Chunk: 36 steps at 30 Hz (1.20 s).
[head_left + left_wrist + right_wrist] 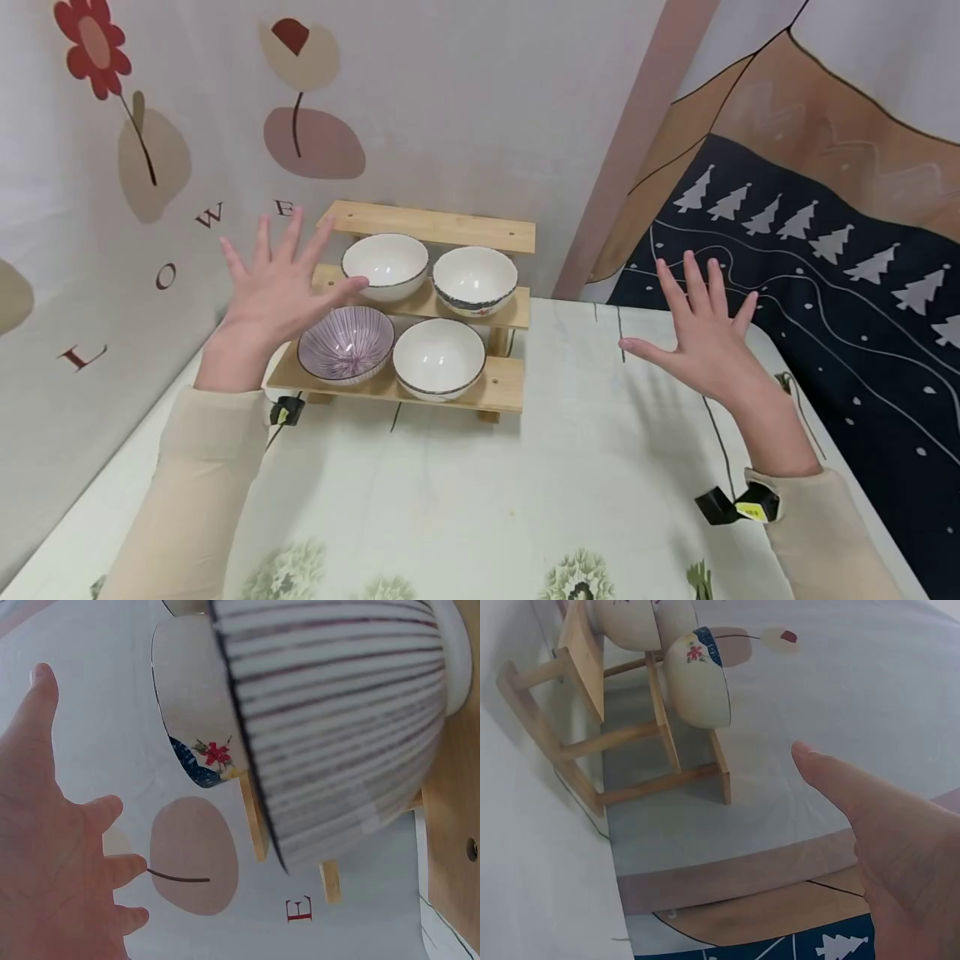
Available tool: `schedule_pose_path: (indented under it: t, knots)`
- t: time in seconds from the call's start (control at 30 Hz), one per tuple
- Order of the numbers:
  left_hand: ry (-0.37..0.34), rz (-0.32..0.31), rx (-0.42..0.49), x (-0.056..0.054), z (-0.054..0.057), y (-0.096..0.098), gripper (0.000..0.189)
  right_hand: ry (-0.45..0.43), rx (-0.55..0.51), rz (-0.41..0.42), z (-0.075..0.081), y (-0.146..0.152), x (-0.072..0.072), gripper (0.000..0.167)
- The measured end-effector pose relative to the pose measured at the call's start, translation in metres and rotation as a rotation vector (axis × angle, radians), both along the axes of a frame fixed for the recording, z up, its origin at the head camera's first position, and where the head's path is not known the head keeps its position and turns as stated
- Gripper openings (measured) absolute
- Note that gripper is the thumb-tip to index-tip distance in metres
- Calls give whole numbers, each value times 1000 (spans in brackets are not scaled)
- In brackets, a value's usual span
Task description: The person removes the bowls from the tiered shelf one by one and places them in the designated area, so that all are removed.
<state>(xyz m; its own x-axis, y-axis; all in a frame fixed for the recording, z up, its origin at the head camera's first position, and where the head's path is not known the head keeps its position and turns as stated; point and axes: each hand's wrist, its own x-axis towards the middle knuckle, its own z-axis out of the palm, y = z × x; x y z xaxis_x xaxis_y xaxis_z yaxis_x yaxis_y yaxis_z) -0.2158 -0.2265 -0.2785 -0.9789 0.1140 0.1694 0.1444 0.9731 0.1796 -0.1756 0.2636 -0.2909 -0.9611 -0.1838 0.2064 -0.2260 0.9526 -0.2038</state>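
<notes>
Fingers spread, my left hand [273, 296] is held in the air at the left of a stepped wooden rack [506, 385], nearest the purple-striped bowl [347, 343] on its lowest step. Beside that bowl sits a white bowl with a dark rim [439, 358]. The middle step bears another white bowl [386, 265] and a bowl with a blue and red flower pattern [476, 280]. My right hand [708, 346], also spread, hovers over the table to the right of the rack. Both hands hold nothing. In the left wrist view the striped bowl [337, 727] looms close.
A pale cloth with printed flowers covers the table [585, 467]. Behind the rack hangs a light curtain [465, 108] with flower prints and letters. A dark panel with white trees [817, 275] hangs at the right. Small black devices [738, 505] sit at the wrists.
</notes>
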Motion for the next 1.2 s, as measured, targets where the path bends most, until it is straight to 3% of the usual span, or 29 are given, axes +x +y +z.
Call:
schedule_pose_path:
  t: [0.73, 1.2]
  knots:
    - [40, 40, 79, 3, -17, -23, 89, 113, -84, 1, -13, -10, 0, 109]
    - [131, 68, 158, 1, -32, -33, 85, 142, -168, 9, -27, -23, 0, 100]
